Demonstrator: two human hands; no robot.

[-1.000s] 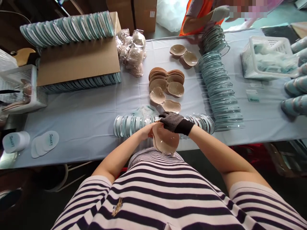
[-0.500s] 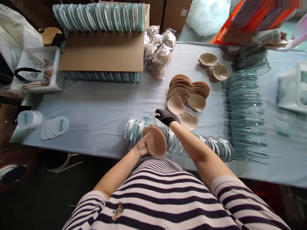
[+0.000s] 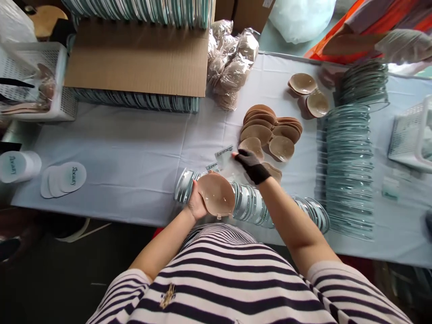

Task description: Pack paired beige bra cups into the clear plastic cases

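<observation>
Tan cup [image 3: 216, 194] in left hand [image 3: 195, 203], beside gloved right hand [image 3: 251, 165].

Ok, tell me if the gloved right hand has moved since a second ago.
Yes. The right hand went from the beige cup forward, past the clear tray row, to the small packets.

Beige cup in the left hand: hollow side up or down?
Up. The beige cup shows its glossy hollow to the camera, with the left hand gripping its edge.

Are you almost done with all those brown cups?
Not nearly. Filled clear cases already lie in long rows. The left hand holds one beige cup; the gloved right hand pinches a small label packet. A pile of loose cups still waits.
</observation>
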